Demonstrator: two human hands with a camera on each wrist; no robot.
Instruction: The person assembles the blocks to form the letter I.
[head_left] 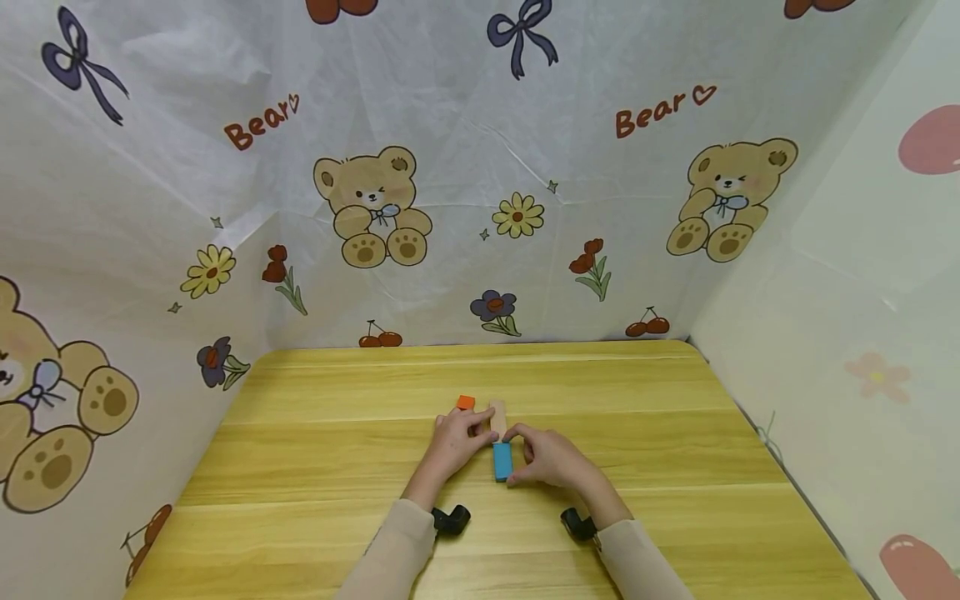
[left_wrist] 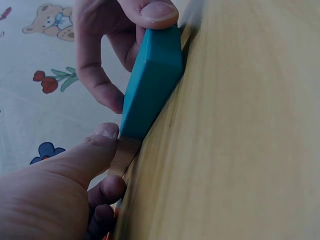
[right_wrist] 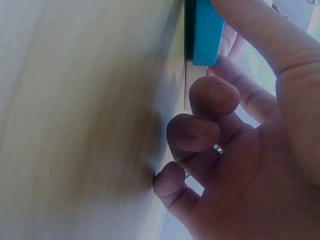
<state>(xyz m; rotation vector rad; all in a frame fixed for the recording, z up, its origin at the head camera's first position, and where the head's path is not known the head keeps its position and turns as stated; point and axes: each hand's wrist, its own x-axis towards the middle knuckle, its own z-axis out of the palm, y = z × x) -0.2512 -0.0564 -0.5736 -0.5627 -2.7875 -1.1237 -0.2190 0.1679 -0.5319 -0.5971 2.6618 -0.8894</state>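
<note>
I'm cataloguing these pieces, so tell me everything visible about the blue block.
The blue block is a plain, smooth rectangular bar, possibly painted wood. The right hand pinches it lengthwise, thumb at its near end, forefinger toward its far end, where a pale strip extends beyond. Whether it touches the wooden tabletop is unclear.

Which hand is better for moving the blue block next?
Probably the right hand: its thumb and finger hold the blue block near its two ends. The left hand is at the plain wooden block instead.

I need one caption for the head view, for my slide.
Right hand holding blue block, left hand at pale block, orange block just beyond.
</note>
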